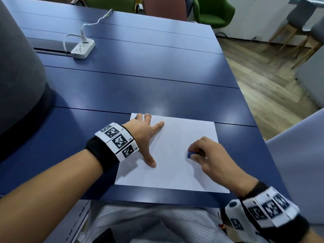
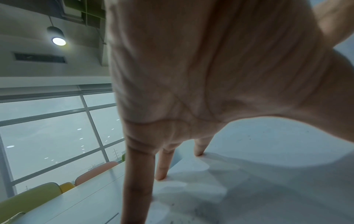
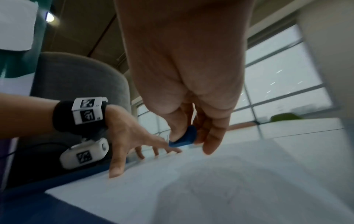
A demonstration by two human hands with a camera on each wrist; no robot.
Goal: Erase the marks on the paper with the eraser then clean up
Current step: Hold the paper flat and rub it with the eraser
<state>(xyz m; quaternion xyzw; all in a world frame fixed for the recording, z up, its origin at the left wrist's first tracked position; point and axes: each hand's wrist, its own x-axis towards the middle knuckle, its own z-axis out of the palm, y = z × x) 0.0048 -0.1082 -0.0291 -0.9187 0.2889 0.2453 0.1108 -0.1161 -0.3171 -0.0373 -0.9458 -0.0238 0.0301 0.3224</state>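
A white sheet of paper [image 1: 175, 165] lies near the front edge of the blue table [image 1: 140, 88]. My left hand [image 1: 149, 134] is spread open on the sheet's left part, straight fingertips and thumb pressing it flat. In the left wrist view the same fingers [image 2: 162, 166] touch the paper [image 2: 268, 181]. My right hand [image 1: 206, 153] pinches a small blue eraser [image 1: 189, 154] over the right half of the sheet. The right wrist view shows the eraser [image 3: 184, 138] held between thumb and fingers just above the paper [image 3: 172, 189]. A few faint specks show on the sheet.
A white power strip [image 1: 83, 49] with its cable lies at the table's far left. A grey rounded object [image 1: 19, 71] stands at the left edge. Green and pink chairs [image 1: 213, 13] stand beyond the far edge. The table's right edge drops to a wooden floor [image 1: 263, 88].
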